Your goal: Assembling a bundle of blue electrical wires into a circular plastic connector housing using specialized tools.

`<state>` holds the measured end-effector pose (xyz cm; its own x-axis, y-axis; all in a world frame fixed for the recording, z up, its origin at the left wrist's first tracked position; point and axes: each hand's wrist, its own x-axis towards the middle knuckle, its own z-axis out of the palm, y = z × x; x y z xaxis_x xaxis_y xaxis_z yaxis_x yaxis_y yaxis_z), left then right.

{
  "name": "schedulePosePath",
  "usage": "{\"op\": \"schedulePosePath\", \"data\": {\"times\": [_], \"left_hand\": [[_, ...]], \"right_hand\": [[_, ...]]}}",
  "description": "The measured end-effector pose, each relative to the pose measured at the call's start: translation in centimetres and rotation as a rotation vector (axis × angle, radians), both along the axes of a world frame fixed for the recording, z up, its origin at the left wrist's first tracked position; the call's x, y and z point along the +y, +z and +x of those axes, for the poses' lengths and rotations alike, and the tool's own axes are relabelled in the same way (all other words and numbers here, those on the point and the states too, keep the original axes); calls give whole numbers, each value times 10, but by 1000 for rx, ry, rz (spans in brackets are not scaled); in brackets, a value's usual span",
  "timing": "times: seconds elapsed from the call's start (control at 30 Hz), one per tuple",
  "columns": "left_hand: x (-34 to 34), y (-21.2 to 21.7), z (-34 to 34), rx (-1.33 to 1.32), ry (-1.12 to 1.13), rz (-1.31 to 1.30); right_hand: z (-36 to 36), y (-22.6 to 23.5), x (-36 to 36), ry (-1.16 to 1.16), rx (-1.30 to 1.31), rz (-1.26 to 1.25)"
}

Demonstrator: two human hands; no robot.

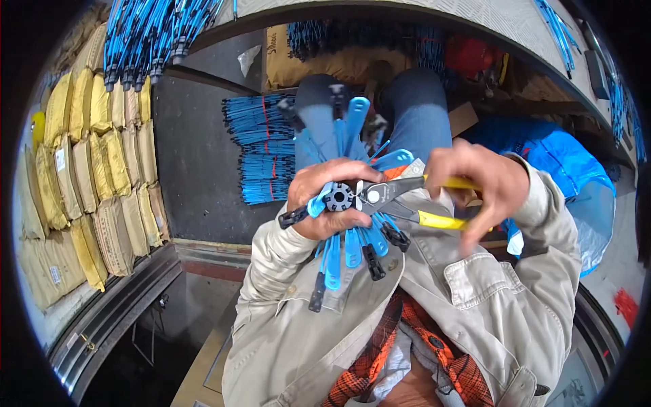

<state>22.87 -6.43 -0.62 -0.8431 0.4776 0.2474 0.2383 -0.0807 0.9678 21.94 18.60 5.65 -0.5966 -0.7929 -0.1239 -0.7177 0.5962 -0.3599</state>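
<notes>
My left hand (313, 184) is wrapped round a hub with blue arms. Its round, slotted black end (339, 197) faces up between thumb and fingers. Flat blue arms (332, 270) with black tips fan out from it on several sides; some are blurred. My right hand (478, 180) grips the yellow handles of a pair of pliers (441, 220), its fingers slightly blurred. The plier jaws (374, 195) reach the edge of the hub, beside my left thumb. What lies between the jaws is too small to make out.
Bundles of blue sticks (261, 146) lie on the dark surface beyond my left hand. More hang from the pale tabletop (407, 12). Yellow-tan packages (85, 156) are stacked at the left. A blue plastic bag (563, 159) sits at the right, past my forearm.
</notes>
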Motion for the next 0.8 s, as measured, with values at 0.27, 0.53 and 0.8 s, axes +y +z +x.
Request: {"op": "schedulePosePath", "data": {"times": [0.27, 0.53, 0.8], "left_hand": [[12, 2, 5, 51, 224, -7], [3, 10, -4, -59, 76, 14], [0, -7, -13, 25, -183, 189]], "right_hand": [[-7, -33, -7, -135, 672, -151], [-11, -29, 9, -31, -189, -301], [3, -3, 10, -31, -285, -320]]}}
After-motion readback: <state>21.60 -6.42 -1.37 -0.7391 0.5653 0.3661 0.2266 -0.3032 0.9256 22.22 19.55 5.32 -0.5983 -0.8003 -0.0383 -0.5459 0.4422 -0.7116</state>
